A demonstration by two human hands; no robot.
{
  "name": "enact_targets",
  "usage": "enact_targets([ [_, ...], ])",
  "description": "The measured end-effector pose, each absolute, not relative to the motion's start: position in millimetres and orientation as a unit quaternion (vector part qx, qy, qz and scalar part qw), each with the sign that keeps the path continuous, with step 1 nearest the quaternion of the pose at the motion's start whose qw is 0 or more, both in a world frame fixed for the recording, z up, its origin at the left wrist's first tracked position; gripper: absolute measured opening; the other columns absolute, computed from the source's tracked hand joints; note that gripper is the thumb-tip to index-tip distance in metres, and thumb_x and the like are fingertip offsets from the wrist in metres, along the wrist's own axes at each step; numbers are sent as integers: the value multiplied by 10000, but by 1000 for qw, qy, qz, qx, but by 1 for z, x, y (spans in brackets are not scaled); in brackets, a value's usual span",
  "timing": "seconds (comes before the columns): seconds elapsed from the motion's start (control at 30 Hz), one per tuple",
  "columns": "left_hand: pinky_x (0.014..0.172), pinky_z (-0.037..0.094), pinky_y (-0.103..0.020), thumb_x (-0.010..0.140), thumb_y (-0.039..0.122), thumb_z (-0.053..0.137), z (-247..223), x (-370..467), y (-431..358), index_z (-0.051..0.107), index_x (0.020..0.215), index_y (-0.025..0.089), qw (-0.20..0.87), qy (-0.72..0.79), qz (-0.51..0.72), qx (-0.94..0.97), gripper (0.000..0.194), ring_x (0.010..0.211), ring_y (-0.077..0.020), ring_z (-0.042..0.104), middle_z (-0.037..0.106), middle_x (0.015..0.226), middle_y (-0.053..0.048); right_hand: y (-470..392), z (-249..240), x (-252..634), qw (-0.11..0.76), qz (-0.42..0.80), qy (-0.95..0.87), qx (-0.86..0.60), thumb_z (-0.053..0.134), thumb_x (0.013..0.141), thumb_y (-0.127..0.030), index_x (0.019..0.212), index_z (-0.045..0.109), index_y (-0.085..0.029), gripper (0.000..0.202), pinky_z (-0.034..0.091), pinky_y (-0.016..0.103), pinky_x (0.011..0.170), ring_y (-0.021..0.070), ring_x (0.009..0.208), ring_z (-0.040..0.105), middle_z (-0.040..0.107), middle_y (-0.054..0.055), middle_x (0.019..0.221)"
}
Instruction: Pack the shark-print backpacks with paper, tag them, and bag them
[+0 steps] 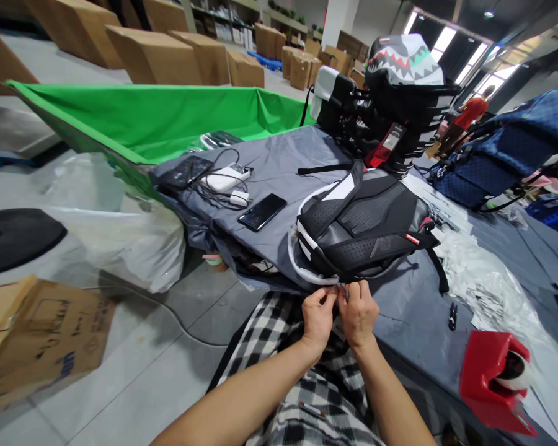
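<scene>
A black backpack (353,223) with white and grey trim lies on the grey-covered table, its padded back and shoulder straps facing up. At its near edge, where the pale trim (307,272) runs along, my left hand (318,317) and my right hand (359,313) meet with fingertips pinched together. Both hands are closed, nearly touching each other. Something small and greyish seems to be between the fingers, but they mostly hide it. A black strap of the backpack hangs to the right over the table.
Left of the backpack lie a black phone (263,212) and a white power bank (225,178) with cables. On the right are small black thread snips (452,316), a red tape dispenser (495,378) and clear plastic bags (488,285). Stacked backpacks (404,93) stand behind, beside a green-lined bin (167,111).
</scene>
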State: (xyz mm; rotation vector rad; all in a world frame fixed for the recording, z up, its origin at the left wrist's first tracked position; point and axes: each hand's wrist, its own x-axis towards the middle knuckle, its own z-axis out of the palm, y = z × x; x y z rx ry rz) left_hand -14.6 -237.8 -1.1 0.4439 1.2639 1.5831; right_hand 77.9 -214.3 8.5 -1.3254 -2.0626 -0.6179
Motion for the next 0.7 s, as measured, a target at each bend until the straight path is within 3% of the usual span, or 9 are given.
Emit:
enact_targets([
  [0.17,604,363,-235,699,317,691,13,-22,-238,619,496,189,425,566,638,303,251,533,-114,440,555,513,26,-220,15,77,280,-235,-795,-484,444,1015,-187,734,507,-219,289,275,298,550,165,642,460,497,10,725],
  [0.33,549,348,-232,659,299,639,28,-25,-233,644,498,190,448,571,618,301,195,518,-123,449,567,507,18,-226,29,79,236,-200,-821,-480,423,992,-141,791,528,-221,241,321,293,577,185,707,484,533,32,779],
  [0.53,526,313,-228,634,316,630,27,-26,-233,599,456,183,455,576,608,303,224,505,-111,405,494,468,31,-228,30,79,269,-185,-821,-468,450,990,-147,769,532,-225,248,336,288,599,179,694,480,518,16,736],
  [0.7,525,318,-240,703,296,595,28,-28,-232,600,462,185,448,584,579,351,266,492,-115,421,521,470,18,-236,26,77,260,-159,-829,-470,479,933,-194,939,567,-191,87,381,310,644,220,798,518,584,81,890],
])
